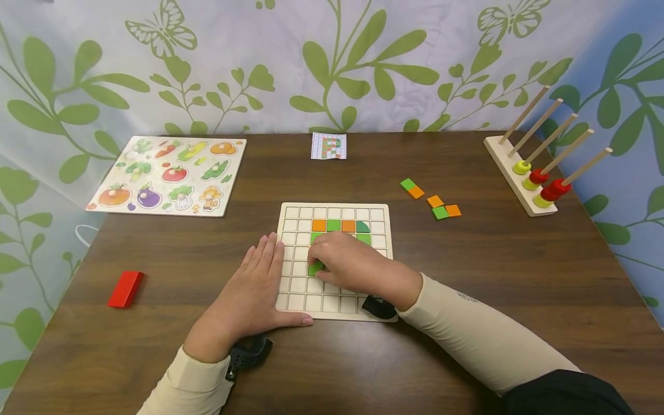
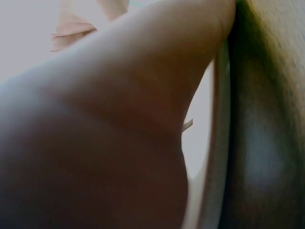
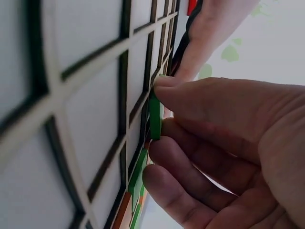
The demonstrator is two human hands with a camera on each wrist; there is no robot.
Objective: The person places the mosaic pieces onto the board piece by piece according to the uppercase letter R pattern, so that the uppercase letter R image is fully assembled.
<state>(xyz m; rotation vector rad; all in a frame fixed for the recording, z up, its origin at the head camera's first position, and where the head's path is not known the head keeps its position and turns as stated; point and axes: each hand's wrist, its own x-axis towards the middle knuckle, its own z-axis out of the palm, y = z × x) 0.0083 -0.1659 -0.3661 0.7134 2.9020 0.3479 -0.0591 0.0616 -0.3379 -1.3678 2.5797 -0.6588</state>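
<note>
A wooden grid board [image 1: 298, 286] lies on the table, with orange and green square tiles and a dark green rounded tile [image 1: 362, 227] set in its cells. My right hand [image 1: 355, 262] reaches over the board and pinches a green square tile [image 3: 155, 114] between thumb and fingers, at a cell in the left part of the pattern. That hand covers some of the cells behind it. Along the board's left edge my left hand [image 1: 249, 297] rests with straight fingers, its thumb by the near edge. The left wrist view is mostly filled by blurred skin.
Several loose orange and green tiles [image 1: 440, 213] lie right of the board. A small pattern card [image 1: 329, 146] is behind it. A vegetable puzzle [image 1: 199, 187] lies back left, a red block [image 1: 125, 289] at left, and a peg stacker [image 1: 519, 176] back right.
</note>
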